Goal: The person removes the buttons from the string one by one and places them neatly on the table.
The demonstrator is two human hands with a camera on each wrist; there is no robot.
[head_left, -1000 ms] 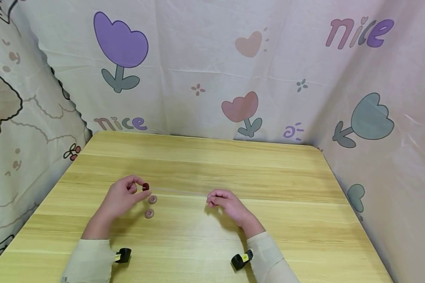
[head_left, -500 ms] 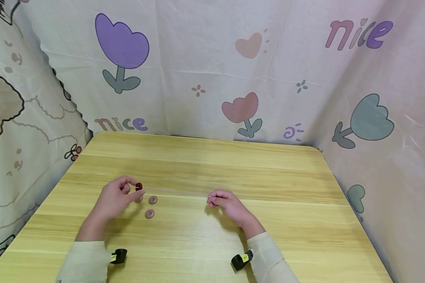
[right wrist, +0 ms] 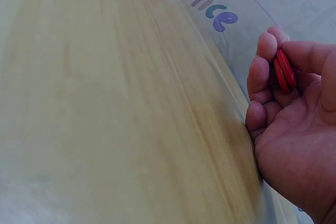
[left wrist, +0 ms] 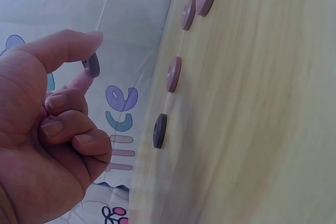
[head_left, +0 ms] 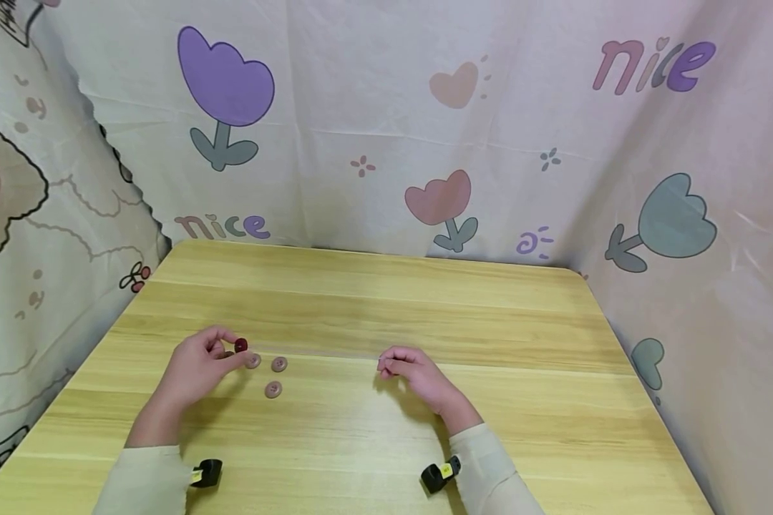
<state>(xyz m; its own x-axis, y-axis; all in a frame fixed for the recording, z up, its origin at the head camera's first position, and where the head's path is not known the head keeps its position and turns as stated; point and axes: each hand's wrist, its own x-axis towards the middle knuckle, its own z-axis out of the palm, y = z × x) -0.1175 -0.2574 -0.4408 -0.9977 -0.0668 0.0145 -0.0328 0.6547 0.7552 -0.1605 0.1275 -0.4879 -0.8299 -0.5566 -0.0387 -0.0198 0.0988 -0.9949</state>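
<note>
My left hand (head_left: 196, 368) pinches a dark red button (head_left: 241, 345) between thumb and index finger, its other fingers curled in. From that button a thin pale thread (head_left: 322, 354) stretches across to my right hand (head_left: 412, 370). The right hand's fingers pinch the thread's end, and red buttons (right wrist: 284, 72) sit between its thumb and fingers in the right wrist view. Beside the left thumb lies a pinkish button (head_left: 253, 360). Two similar ones, a farther button (head_left: 280, 365) and a nearer button (head_left: 273, 390), rest to its right.
In the left wrist view a dark button (left wrist: 160, 130) also lies on the wooden table (head_left: 361, 443), below the left hand. Patterned curtains (head_left: 335, 86) stand along the table's back and sides. Each wrist carries a small black camera (head_left: 439, 475).
The left hand has slid left and slightly toward the body with the dark red button, drawing away from the right hand. A third pinkish button now shows beside its thumb. The right hand stays put.
</note>
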